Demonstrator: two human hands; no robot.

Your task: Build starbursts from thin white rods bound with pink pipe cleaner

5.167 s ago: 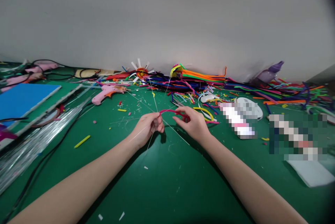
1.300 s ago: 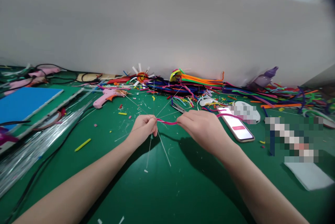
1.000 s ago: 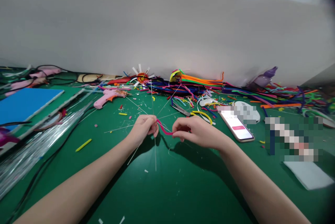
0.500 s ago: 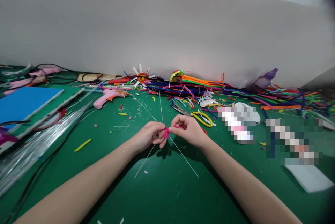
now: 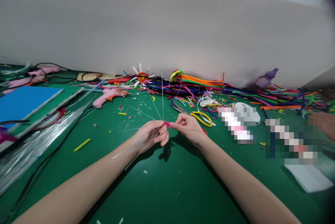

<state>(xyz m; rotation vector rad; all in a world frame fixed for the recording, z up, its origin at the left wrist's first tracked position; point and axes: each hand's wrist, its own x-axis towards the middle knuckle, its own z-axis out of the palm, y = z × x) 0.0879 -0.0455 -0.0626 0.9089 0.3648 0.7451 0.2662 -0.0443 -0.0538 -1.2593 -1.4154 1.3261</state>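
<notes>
Above the green table, my left hand (image 5: 149, 136) is closed, pinching the centre of several thin pale rods (image 5: 162, 98) that fan out in different directions. A bright pink fuzzy pipe cleaner (image 5: 166, 124) is wrapped at that centre, between my two hands. My right hand (image 5: 187, 128) is closed, its thumb and fingertips gripping the pink pipe cleaner from the right. Part of the pink strand is hidden by my fingers. Yellow-handled scissors (image 5: 202, 118) lie just beyond my right hand.
Pink glue guns (image 5: 108, 96) lie left, with a cord trailing forward. Pipe cleaners (image 5: 204, 80) pile along the back wall near a purple bottle (image 5: 264, 80). Clear plastic strips (image 5: 42, 140) and a blue board (image 5: 24, 103) are left. Another person's blurred hand (image 5: 323, 123) is at the right edge.
The fan of rods has turned and tilted in my hands, and the pink piece sits slightly higher. Another person's hand has come into view at the right edge.
</notes>
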